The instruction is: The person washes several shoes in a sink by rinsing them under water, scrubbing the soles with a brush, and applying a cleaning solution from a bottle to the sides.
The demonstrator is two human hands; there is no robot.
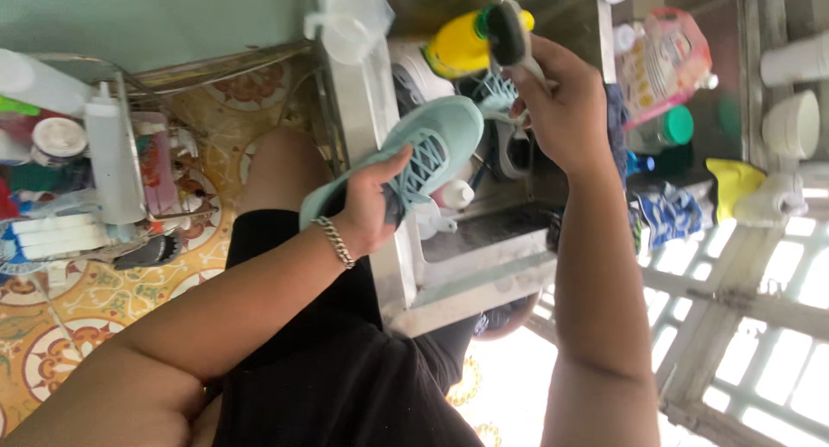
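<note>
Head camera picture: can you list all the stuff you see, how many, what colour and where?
Shoe: one, mint green, held over the sink.
Brush: one, dark, at the top middle.
Yellow bottle: one, behind the brush.
Sink: one, metal, in the middle.
White squeeze bottle: one, on the left rack.
Pouch: one, pink and clear, upper right.
Floor: patterned yellow tiles, left.
Left hand: holds the shoe; silver bracelet at the wrist.
Right hand: holds the brush.
</note>
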